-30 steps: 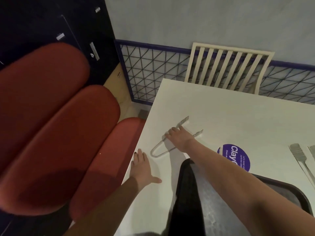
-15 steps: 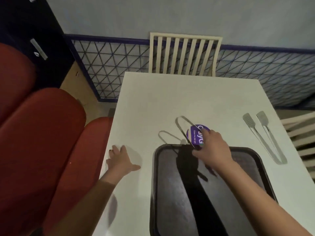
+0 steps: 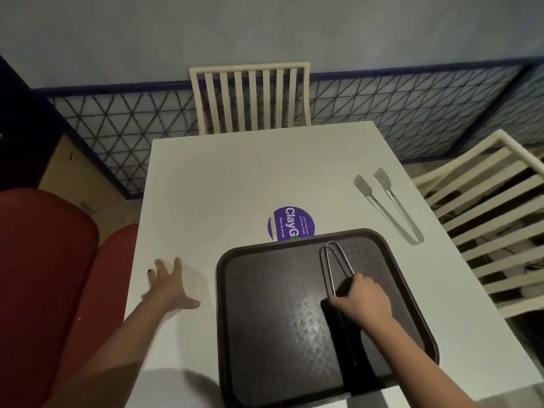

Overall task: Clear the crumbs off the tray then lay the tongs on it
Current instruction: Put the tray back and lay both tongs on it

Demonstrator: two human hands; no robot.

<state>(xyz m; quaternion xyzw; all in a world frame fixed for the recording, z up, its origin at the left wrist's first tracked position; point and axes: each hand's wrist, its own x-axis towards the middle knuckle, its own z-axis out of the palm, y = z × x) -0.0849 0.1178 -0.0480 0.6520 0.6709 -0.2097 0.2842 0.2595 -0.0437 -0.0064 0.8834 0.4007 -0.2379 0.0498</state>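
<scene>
A pair of thin metal tongs [image 3: 335,265] is seen over the right half of the dark tray [image 3: 265,304], with its looped end pointed away from the person toward the tray's far rim. Whether the tongs are resting on the tray surface or are held just above it cannot be told. The near part of the tongs is enclosed by the right hand [image 3: 360,301], whose fingers are curled around the two arms; the working ends are hidden beneath the hand and its shadow. The tray's textured floor is shown bare and dark, with a patch of glare near its middle; crumbs cannot be made out at this sharpness.

The tray is set on a white table [image 3: 235,178], at the near edge. Its far rim is laid over part of a round purple sticker [image 3: 291,222]. The left hand [image 3: 169,285] is pressed flat on the table to the left of the tray, apart from it, fingers spread wide and nothing held.

A second pair of tongs [image 3: 388,206], with flat slotted ends, is laid on the table beyond the tray's right far corner, well apart from both hands. A slatted cream chair [image 3: 250,97] is placed at the far side of the table, another chair [image 3: 485,219] at the right, and red cushioned seating [image 3: 44,260] at the left.
</scene>
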